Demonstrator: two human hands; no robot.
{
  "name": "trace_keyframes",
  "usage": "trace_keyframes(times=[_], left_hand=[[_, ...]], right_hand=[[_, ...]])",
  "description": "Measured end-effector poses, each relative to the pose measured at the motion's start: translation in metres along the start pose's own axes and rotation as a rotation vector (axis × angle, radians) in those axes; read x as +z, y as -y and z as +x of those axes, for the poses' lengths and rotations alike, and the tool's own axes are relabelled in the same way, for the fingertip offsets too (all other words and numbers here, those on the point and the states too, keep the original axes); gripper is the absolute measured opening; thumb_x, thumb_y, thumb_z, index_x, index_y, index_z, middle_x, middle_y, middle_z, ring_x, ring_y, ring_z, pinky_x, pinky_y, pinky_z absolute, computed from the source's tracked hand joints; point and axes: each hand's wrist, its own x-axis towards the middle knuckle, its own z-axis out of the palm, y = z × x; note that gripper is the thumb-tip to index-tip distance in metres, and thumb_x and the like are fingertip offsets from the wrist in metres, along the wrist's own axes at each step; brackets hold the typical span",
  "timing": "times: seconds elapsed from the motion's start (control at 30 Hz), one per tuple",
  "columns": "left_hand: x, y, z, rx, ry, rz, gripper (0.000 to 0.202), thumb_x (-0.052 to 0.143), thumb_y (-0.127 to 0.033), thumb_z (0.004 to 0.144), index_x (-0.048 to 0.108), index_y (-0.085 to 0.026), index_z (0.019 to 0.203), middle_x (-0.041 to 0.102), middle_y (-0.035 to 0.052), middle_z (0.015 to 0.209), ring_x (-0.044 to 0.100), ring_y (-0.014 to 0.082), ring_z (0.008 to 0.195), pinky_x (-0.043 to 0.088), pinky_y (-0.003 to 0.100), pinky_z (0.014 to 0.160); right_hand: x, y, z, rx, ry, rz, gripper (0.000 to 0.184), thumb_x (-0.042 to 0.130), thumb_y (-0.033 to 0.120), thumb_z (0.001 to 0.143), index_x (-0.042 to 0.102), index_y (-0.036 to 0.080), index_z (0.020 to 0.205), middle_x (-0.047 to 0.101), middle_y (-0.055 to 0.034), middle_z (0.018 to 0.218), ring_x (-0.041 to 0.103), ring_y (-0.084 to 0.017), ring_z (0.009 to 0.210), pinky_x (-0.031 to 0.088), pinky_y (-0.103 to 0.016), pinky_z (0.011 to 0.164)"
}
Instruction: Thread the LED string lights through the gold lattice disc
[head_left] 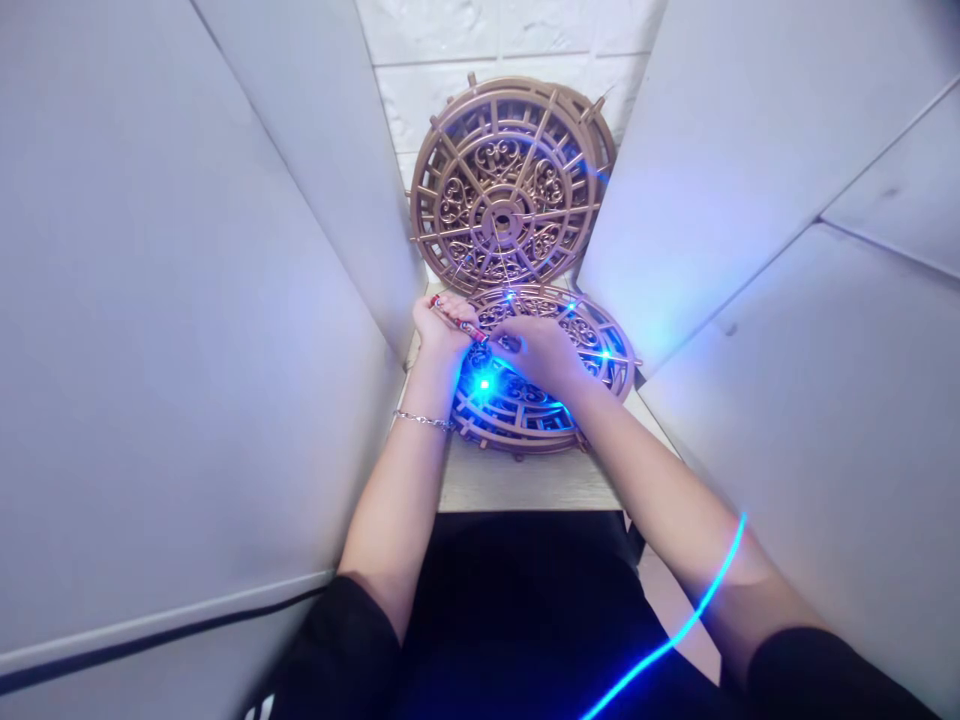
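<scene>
My left hand (444, 328) is closed around a slim red-patterned stick-like tool (459, 320), which slants down to the right across the fingers. Close to the tool's lower end, my right hand (541, 352) has thumb and fingers brought together; whatever they pinch is too small to make out. Both hands are over a round bronze-coloured openwork disc (517, 438) with scroll patterns, lying on a pale table (525, 490). Several bright blue lights (484, 384) glow on this disc, partly covered by my right hand.
More bronze openwork discs (502, 222) stand stacked and leaning against a white brick-patterned wall (435, 28). Pale panels (225, 300) rise close on both sides, making a narrow space. A glowing blue line (701, 605) crosses the lower right, and a dark cable (165, 635) runs lower left.
</scene>
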Motion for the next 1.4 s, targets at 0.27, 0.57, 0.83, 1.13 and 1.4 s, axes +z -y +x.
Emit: trace_keyframes(times=[0.27,0.57,0.83,1.13,1.4], left_hand=[[-0.0004,0.0000,-0.0007,0.004,0.027,-0.008,0.029,0.033,-0.023,0.077,0.021,-0.019,0.051,0.028,-0.0057,0.033,0.027,0.0023,0.027,0.023,0.011,0.030],[0.0021,-0.0022,-0.0019,-0.023,-0.016,0.026,0.030,0.031,-0.025,0.078,0.021,-0.019,0.050,0.024,-0.0061,0.034,0.024,0.0028,0.026,0.022,0.013,0.029],[-0.0004,-0.0032,-0.0012,0.004,0.026,-0.020,0.026,0.033,-0.022,0.075,0.020,-0.019,0.053,0.028,-0.0062,0.034,0.027,0.0024,0.027,0.023,0.011,0.030],[-0.0018,-0.0049,0.0007,-0.031,0.060,0.023,0.024,0.034,-0.021,0.073,0.020,-0.020,0.054,0.028,-0.0064,0.035,0.029,0.0029,0.027,0.024,0.012,0.030],[-0.0007,-0.0050,-0.0003,-0.044,0.064,0.053,0.024,0.034,-0.022,0.074,0.021,-0.019,0.053,0.027,-0.0066,0.036,0.028,0.0027,0.028,0.024,0.012,0.030]], right_hand=[[-0.0016,0.0036,0.0002,-0.002,0.016,-0.032,0.017,0.048,0.026,0.077,0.063,0.018,0.073,0.059,-0.0016,0.065,0.050,-0.012,0.061,0.033,-0.025,0.060],[0.0021,-0.0024,0.0001,-0.013,0.006,0.027,0.017,0.048,0.027,0.078,0.063,0.019,0.078,0.064,-0.0016,0.075,0.054,-0.012,0.069,0.036,-0.024,0.064],[-0.0013,0.0028,0.0005,-0.013,0.015,-0.038,0.018,0.048,0.027,0.078,0.063,0.018,0.074,0.059,-0.0012,0.065,0.049,-0.011,0.060,0.032,-0.024,0.059],[-0.0020,0.0020,0.0003,0.010,0.023,-0.035,0.019,0.046,0.028,0.080,0.062,0.018,0.077,0.059,-0.0013,0.066,0.048,-0.011,0.061,0.032,-0.024,0.060],[-0.0020,0.0013,0.0003,0.016,0.008,-0.022,0.017,0.047,0.027,0.079,0.062,0.019,0.076,0.059,-0.0002,0.067,0.048,-0.011,0.061,0.031,-0.023,0.060]])
